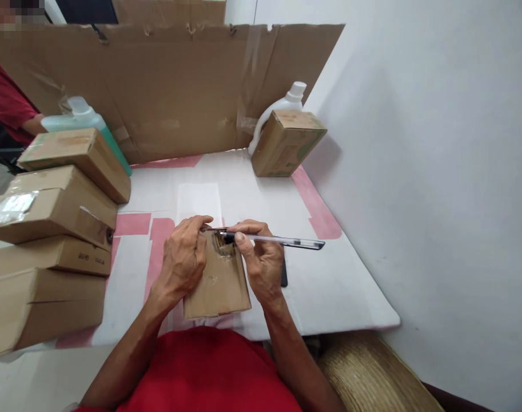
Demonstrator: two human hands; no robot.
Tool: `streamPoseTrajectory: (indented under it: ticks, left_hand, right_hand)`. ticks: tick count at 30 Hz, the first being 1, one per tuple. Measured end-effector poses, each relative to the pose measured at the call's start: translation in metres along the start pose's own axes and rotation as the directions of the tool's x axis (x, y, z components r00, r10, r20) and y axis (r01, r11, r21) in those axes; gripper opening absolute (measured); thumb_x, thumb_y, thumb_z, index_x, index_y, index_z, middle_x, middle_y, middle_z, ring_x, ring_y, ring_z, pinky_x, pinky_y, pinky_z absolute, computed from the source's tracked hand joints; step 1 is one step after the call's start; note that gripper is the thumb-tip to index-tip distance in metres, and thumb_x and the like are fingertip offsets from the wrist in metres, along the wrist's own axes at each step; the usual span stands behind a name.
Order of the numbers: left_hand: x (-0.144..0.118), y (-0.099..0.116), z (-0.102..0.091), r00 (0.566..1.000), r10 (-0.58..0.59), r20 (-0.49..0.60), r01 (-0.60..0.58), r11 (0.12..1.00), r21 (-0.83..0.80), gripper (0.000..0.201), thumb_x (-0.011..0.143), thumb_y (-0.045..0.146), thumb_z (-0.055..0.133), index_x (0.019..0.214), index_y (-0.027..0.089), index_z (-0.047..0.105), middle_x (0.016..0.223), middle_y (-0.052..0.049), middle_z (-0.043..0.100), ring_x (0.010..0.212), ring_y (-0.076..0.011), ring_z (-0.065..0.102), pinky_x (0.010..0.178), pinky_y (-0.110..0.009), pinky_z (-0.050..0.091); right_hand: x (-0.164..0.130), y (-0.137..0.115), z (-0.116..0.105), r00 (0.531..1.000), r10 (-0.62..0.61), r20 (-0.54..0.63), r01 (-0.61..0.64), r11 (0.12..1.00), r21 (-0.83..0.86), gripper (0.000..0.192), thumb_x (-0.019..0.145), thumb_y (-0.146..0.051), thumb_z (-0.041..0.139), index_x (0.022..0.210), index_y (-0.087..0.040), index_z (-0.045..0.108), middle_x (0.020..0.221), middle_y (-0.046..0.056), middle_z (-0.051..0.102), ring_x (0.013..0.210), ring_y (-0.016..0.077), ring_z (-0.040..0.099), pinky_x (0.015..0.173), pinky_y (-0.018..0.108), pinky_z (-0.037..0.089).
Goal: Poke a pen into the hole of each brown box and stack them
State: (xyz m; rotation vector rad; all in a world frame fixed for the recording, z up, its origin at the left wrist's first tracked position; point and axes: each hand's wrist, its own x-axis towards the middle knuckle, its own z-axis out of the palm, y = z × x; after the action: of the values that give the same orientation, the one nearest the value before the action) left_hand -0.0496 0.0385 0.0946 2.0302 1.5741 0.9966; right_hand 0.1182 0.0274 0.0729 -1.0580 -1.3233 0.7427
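A small cardboard box (220, 289) lies on the table in front of me, with torn brown tape and a dark gap near its far edge. My left hand (184, 254) wraps round the box's left side, its fingers curled over the far left corner. Between the thumb and fingers of my right hand (263, 260) is a clear-barrelled pen (301, 242), held nearly level. The pen's black end points left at the torn spot. My right fingers reach along the box's far right edge. Partly hidden behind that hand is a flat dark object (284, 273).
Several cardboard boxes (50, 206) line the table's left side, beside a green-liquid bottle (110, 143). At the back right, a box (289, 143) leans near a white bottle (295, 94). A cardboard panel (170, 91) stands across the back. Another person's sleeve (7, 100) shows at far left.
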Motion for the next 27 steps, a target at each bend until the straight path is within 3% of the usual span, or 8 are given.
streamPoseTrajectory:
  ticks: [11,15,18,19,21,23,25,27]
  left_hand:
    - [-0.001,-0.001,-0.001,1.000,0.007,-0.013,-0.007,1.000,-0.002,0.040,0.091,0.011,0.039,0.118,0.019,0.067,0.110,-0.007,0.076,0.104,-0.0239,0.071,0.095,-0.040,0.054]
    - [-0.001,-0.002,-0.001,1.000,-0.003,-0.014,0.003,1.000,-0.002,0.041,0.091,0.011,0.039,0.119,0.018,0.068,0.111,-0.007,0.076,0.104,-0.0234,0.071,0.095,-0.040,0.055]
    - [0.000,-0.004,-0.004,1.000,-0.002,-0.017,0.002,1.000,-0.003,0.041,0.091,0.013,0.039,0.119,0.015,0.069,0.111,-0.009,0.077,0.105,-0.0238,0.071,0.097,-0.041,0.055]
    - [0.000,-0.005,-0.005,1.000,-0.003,-0.023,0.003,1.000,0.002,0.041,0.091,0.014,0.039,0.118,0.015,0.069,0.112,-0.009,0.077,0.105,-0.0240,0.071,0.098,-0.041,0.055]
    - [0.000,-0.006,-0.007,0.999,-0.007,-0.035,0.008,1.000,0.016,0.041,0.091,0.015,0.039,0.118,0.014,0.070,0.113,-0.010,0.077,0.106,-0.0243,0.072,0.098,-0.040,0.055]
    - [0.001,-0.007,-0.009,0.999,-0.009,-0.037,0.011,1.000,0.029,0.042,0.092,0.017,0.038,0.118,0.015,0.071,0.114,-0.010,0.077,0.106,-0.0247,0.072,0.098,-0.040,0.055]
    - [0.002,-0.008,-0.009,0.999,-0.009,-0.036,0.011,0.999,0.038,0.042,0.092,0.019,0.038,0.117,0.015,0.072,0.114,-0.009,0.078,0.105,-0.0250,0.073,0.097,-0.040,0.056]
    - [0.003,-0.009,-0.009,0.999,-0.003,-0.033,0.005,0.999,0.047,0.042,0.092,0.019,0.038,0.116,0.015,0.072,0.112,-0.009,0.078,0.105,-0.0250,0.073,0.097,-0.039,0.056]
  right_hand:
    - [-0.008,-0.010,-0.016,0.994,-0.070,0.088,0.074,0.996,-0.043,0.010,0.098,-0.026,0.061,0.090,-0.026,0.067,0.092,0.003,0.069,0.101,0.0242,0.063,0.095,0.043,0.050]
    - [-0.002,-0.005,-0.036,0.996,0.086,0.028,-0.089,0.986,0.138,0.012,0.100,-0.034,0.062,0.093,-0.024,0.064,0.099,0.004,0.074,0.087,0.0193,0.069,0.077,0.035,0.054]
    - [0.010,0.020,-0.054,0.954,0.299,0.020,-0.298,0.939,0.173,0.023,0.100,-0.045,0.061,0.096,-0.023,0.056,0.097,0.004,0.076,0.065,0.0148,0.066,0.054,0.026,0.046]
    - [0.012,0.031,-0.057,0.931,0.364,0.033,-0.366,0.928,0.070,0.024,0.100,-0.045,0.060,0.096,-0.023,0.054,0.088,0.002,0.075,0.059,0.0143,0.064,0.051,0.025,0.043]
    - [0.012,0.055,-0.057,0.870,0.484,0.094,-0.424,0.832,-0.357,0.019,0.102,-0.041,0.057,0.099,-0.022,0.051,0.074,0.000,0.072,0.058,0.0158,0.065,0.055,0.025,0.043]
    - [0.004,0.076,-0.046,0.789,0.596,0.148,-0.300,0.584,-0.755,0.014,0.104,-0.034,0.056,0.107,-0.020,0.053,0.079,0.004,0.075,0.074,0.0201,0.073,0.065,0.027,0.047]
    - [-0.008,0.090,-0.028,0.737,0.659,0.154,-0.192,0.422,-0.886,0.014,0.104,-0.029,0.057,0.114,-0.018,0.055,0.096,0.012,0.079,0.093,0.0250,0.076,0.074,0.030,0.048]
    - [-0.020,0.097,-0.010,0.717,0.682,0.144,-0.171,0.372,-0.912,0.017,0.106,-0.025,0.053,0.120,-0.017,0.055,0.110,0.017,0.078,0.102,0.0272,0.075,0.078,0.031,0.049]
